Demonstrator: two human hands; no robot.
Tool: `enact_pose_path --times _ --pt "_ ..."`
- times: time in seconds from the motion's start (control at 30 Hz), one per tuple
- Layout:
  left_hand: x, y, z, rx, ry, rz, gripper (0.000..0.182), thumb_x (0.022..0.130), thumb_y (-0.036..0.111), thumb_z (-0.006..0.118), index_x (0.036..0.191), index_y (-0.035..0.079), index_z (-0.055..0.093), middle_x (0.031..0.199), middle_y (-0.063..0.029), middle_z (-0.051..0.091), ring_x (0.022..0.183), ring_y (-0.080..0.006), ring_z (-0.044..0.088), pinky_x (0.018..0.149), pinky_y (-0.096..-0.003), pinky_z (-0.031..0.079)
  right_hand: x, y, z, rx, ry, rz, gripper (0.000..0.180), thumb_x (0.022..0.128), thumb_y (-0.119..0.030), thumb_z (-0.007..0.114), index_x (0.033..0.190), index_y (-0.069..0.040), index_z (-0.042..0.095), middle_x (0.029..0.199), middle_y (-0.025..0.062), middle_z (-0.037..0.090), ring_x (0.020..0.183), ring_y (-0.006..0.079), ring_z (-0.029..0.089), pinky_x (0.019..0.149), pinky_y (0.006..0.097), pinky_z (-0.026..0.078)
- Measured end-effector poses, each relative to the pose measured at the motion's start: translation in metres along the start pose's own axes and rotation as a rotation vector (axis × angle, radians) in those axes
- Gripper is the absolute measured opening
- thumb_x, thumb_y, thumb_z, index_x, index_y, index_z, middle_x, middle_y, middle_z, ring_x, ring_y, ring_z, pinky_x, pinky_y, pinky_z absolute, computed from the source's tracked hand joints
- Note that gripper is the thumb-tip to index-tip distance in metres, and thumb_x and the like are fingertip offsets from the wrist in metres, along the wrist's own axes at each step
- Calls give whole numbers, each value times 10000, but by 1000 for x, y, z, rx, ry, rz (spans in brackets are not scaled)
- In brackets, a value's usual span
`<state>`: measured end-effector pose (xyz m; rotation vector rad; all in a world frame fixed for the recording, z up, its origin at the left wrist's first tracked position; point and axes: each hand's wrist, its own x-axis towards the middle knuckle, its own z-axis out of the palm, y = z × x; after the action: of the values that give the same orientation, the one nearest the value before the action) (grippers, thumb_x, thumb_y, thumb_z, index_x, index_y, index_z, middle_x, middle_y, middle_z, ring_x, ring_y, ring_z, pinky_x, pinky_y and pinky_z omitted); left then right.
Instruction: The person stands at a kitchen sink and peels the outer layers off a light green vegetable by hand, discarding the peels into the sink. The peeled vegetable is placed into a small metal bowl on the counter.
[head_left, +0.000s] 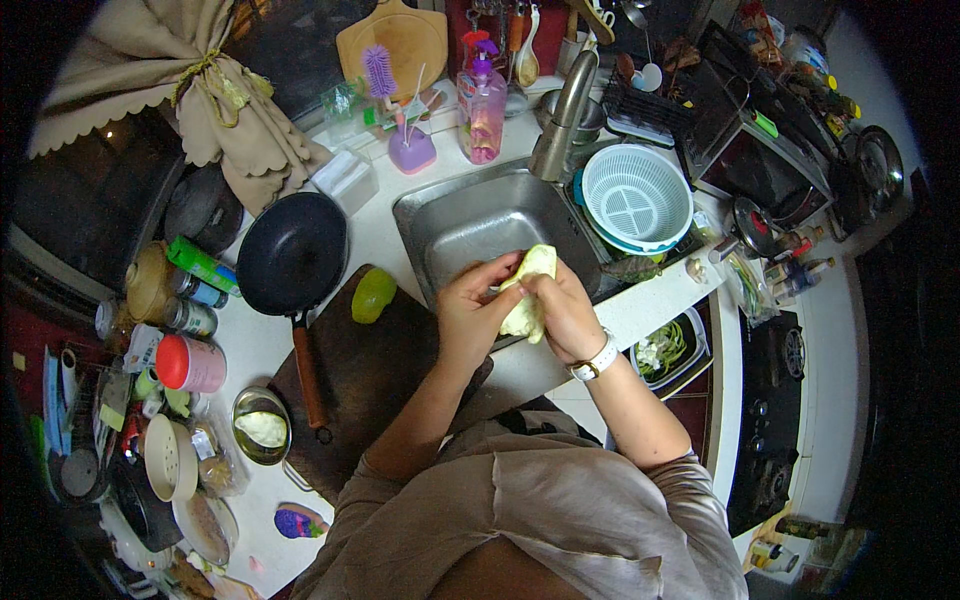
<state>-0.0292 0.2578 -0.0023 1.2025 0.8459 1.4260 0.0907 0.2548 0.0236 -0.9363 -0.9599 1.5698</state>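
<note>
My left hand and my right hand hold a pale yellow-green piece of what looks like pomelo rind between them, over the near edge of the sink. Fingers and thumbs of both hands pinch it near its middle; one end sticks up and the other hangs below. On a dark cutting board to the left lies a green, dimpled piece of rind, skin side up. Farther left, a small metal pan has a whitish piece in it.
A black frying pan overlaps the board, its wooden handle toward me. Behind my hands is a steel sink with a faucet. A white colander stands right of it. Below the counter, a bin holds green scraps. Jars crowd the left.
</note>
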Motion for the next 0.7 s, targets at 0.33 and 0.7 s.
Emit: enact_pose_path --times 0.33,0.7 --pt "12 15 -14 -38 -181 -274 158 870 30 565 1016 -22 541 901 -95 635 775 -111 620 680 -232 535 0 -34 -19 -915 -193 -427 272 809 -118 565 1038 1 476 910 169 554 854 302 573 768 357 445" --pt "14 -3 -5 -54 143 -8 78 870 -8 544 849 -7 468 818 -87 604 670 -87 584 581 -216 491 -9 -36 -8 -1342 208 -914 217 683 -186 722 784 -61 576 793 77 566 756 271 542 671 370 425"
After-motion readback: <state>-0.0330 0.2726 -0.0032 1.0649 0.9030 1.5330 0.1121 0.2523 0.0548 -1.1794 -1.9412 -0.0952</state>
